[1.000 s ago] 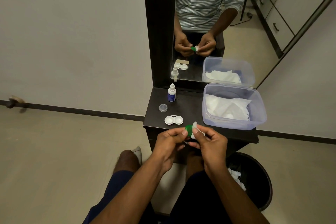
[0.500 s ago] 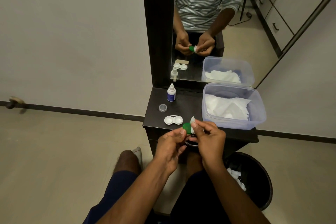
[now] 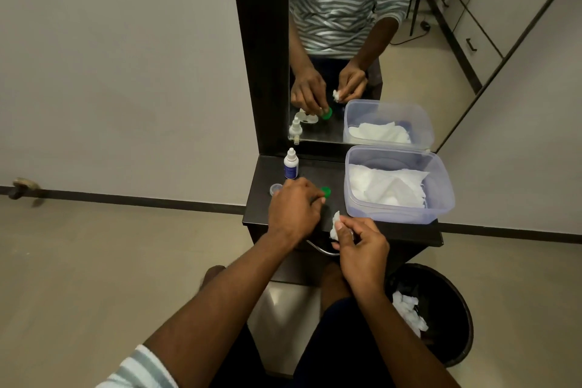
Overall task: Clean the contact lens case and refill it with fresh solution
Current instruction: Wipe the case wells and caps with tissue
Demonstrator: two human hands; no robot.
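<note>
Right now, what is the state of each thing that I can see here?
Green cap: on the shelf, at the left hand fingertips.
Tissue wad: pinched in the right hand.
Solution bottle: upright, nozzle uncapped.
Plastic box: open, holds tissues.
Bin: holds used tissues.

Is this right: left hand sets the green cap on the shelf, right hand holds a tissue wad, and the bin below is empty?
Not quite. In the head view the bin holds used tissues. The rest stands: left hand at the green cap, right hand holding the tissue wad.
</note>
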